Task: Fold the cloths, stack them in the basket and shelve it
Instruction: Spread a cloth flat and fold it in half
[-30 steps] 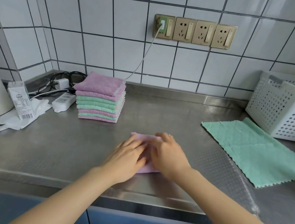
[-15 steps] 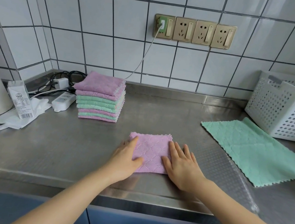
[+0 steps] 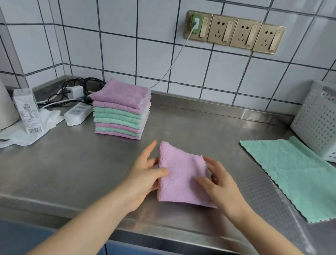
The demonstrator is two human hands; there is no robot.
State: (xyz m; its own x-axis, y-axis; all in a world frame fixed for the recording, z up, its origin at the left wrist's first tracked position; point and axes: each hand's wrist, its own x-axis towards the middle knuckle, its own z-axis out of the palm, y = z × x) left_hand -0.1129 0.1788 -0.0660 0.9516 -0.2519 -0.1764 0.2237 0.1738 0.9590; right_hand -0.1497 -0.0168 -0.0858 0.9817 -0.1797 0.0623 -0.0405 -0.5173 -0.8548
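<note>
We have a single view, from a camera worn on the head, looking forward and down across a steel counter (image 3: 70, 167) toward a tiled wall (image 3: 129, 57) that fills the upper part. We stand close to the counter's front edge, so both forearms enter from the bottom and the left hand (image 3: 145, 174) and right hand (image 3: 219, 186) sit near the middle. The wide lens bends the grout lines and the wall outlets (image 3: 234, 32) toward the edges. At the right border a white perforated basket (image 3: 325, 125) is cut off, and the blurred shape in the upper right corner we cannot identify.
</note>
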